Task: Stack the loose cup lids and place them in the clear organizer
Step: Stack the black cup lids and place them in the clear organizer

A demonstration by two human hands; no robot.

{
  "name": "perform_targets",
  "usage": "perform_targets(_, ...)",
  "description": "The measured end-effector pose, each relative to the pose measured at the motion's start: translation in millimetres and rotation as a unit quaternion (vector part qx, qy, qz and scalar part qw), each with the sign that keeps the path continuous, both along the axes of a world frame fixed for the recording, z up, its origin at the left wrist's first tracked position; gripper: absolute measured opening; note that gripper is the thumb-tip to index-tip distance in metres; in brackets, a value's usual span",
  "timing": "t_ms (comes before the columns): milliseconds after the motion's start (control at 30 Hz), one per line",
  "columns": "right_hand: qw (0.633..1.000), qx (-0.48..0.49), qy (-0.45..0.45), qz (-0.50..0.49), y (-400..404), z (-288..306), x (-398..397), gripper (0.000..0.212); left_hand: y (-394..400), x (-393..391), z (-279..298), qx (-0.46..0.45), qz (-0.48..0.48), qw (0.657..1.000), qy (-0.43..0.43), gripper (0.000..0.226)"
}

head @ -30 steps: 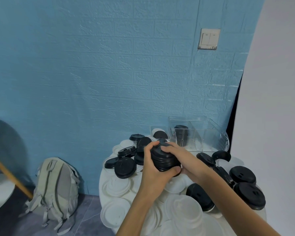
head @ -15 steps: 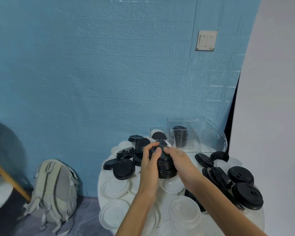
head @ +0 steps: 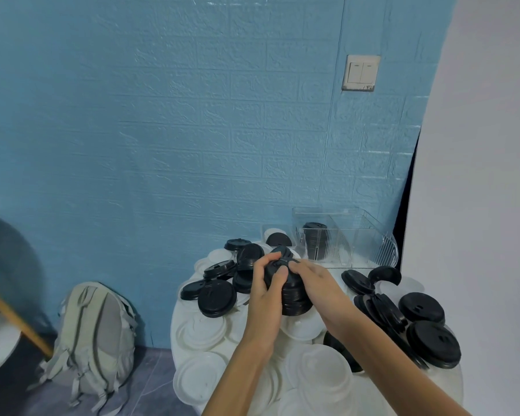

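Left hand (head: 266,291) and right hand (head: 318,285) both clasp the black lid stack (head: 291,295) above the tabletop (head: 186,313); rims should be squared before transfer to the clear organizer (head: 357,235) beyond.

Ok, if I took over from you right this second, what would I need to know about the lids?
Left hand: grip curled round the stack of black lids, thumb on top.
Right hand: grip on the stack's other side, fingers at its top.
The stack is over the round table, not yet in the clear organizer behind it.
Done: one black stack in the organizer, standing in its left part.
Left: put this stack in, then gather the loose black lids and the white lids spread over the table.
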State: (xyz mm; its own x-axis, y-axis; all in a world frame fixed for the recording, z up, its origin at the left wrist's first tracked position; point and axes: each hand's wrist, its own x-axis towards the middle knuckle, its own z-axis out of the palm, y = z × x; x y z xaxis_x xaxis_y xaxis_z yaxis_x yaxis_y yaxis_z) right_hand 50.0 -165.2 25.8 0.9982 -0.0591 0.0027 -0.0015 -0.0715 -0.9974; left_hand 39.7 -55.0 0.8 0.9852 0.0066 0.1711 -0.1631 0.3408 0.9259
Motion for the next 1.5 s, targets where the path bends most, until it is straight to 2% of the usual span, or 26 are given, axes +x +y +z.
perform_targets(67,1.000,0.003,0.012,0.007,-3,1,0,0.028,3,0,-2,0.018,-0.026,0.999,-0.013,0.036)
perform_targets(200,0.995,0.075,0.044,0.051,-9,6,0,0.045,9,2,-8,0.058,-0.060,0.996,-0.035,0.080)
perform_targets(333,0.990,0.057,0.036,0.124,-19,12,-4,0.056,10,1,-8,0.097,-0.043,0.993,-0.059,0.090)
perform_targets(467,0.986,-0.061,0.028,0.155,-44,13,-9,0.048,9,-1,-6,0.106,-0.034,0.991,-0.077,0.089)
perform_targets(600,0.952,-0.294,-0.024,0.082,-82,3,-15,0.021,11,2,-11,0.105,-0.014,0.991,-0.077,0.089)
perform_targets(633,0.938,-0.334,-0.030,0.087,-92,0,-19,0.022,11,2,-11,0.105,-0.011,0.991,-0.077,0.089)
perform_targets(767,0.877,-0.454,-0.005,0.154,-117,-3,-36,0.045,11,1,-10,0.106,-0.014,0.991,-0.077,0.089)
perform_targets(933,0.801,-0.567,-0.006,0.193,-121,-2,-47,0.087,9,-2,-12,0.115,-0.024,0.990,-0.079,0.088)
perform_targets(1033,0.774,-0.599,0.002,0.208,-116,-6,-45,0.097,9,-2,-12,0.119,-0.025,0.989,-0.080,0.088)
perform_targets(1100,0.759,-0.614,-0.003,0.216,-113,-9,-44,0.095,9,-2,-13,0.120,-0.024,0.989,-0.079,0.088)
perform_targets(1200,0.768,-0.606,0.004,0.207,-109,-10,-40,0.085,11,-2,-13,0.114,-0.023,0.990,-0.073,0.088)
perform_targets(1300,0.761,-0.615,0.003,0.207,-106,-8,-38,0.081,12,-1,-14,0.114,-0.021,0.991,-0.069,0.089)
perform_targets(1500,0.798,-0.581,0.005,0.160,-104,12,-31,0.066,11,-1,-14,0.117,-0.015,0.991,-0.068,0.089)
